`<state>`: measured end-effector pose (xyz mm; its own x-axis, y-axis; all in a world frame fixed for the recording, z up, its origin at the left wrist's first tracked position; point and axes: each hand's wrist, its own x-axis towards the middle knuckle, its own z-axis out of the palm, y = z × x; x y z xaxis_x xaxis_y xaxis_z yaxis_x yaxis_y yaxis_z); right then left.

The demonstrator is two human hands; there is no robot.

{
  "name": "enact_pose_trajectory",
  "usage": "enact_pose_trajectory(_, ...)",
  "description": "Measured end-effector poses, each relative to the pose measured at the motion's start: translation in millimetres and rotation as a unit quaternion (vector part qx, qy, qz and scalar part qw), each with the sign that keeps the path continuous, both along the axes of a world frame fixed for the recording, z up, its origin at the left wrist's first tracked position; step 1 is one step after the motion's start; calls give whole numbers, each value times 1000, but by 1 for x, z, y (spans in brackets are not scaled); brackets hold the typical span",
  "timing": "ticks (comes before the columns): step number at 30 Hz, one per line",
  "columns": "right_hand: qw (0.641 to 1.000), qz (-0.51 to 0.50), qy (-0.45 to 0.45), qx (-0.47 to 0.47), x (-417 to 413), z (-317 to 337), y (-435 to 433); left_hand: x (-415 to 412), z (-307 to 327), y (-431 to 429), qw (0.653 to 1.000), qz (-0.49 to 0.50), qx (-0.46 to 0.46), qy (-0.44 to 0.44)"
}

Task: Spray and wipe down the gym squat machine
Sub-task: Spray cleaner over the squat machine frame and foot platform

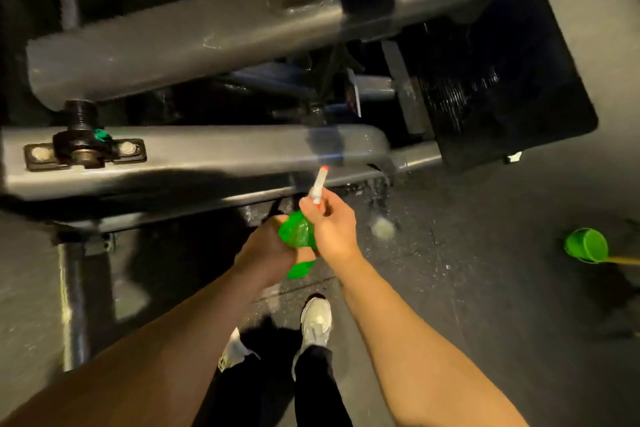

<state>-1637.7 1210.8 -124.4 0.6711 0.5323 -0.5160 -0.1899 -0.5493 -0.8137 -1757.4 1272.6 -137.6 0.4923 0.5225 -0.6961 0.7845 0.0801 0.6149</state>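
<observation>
The grey steel frame of the squat machine fills the upper half of the view, its lower beam wet and shiny near its right end. I hold a green spray bottle just below that beam. My right hand grips its white and red spray head, whose nozzle points up at the beam. My left hand wraps around the bottle's body from the left. A faint mist blurs the beam above the nozzle. No cloth is visible.
A black footplate stands at the upper right. A green bucket with a wooden handle sits on the dark floor at the right. A bolted bracket sits on the beam's left end. My white shoes stand below.
</observation>
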Motion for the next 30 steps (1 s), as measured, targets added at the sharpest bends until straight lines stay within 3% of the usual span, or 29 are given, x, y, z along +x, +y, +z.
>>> enact_pose_trajectory(8, 992, -92, 83, 10, 35, -17, -22, 44, -1, -1, 996, -82, 16, 8)
enact_pose_trajectory(13, 993, -112, -24, -1, 57, -30, -29, 76, -30, -2, 991, -133, 15, 0)
enact_pose_trajectory(20, 982, -175, -1, 69, 97, -94, -45, 141, -107, -16, 977, -169, 120, 49)
enact_pose_trajectory(22, 978, -192, 2, 79, 114, -120, -52, 157, -135, -24, 973, -182, 144, 9)
enact_pose_trajectory(30, 981, -186, -26, 49, 189, -221, -93, 210, -225, -42, 969, -213, 79, -94)
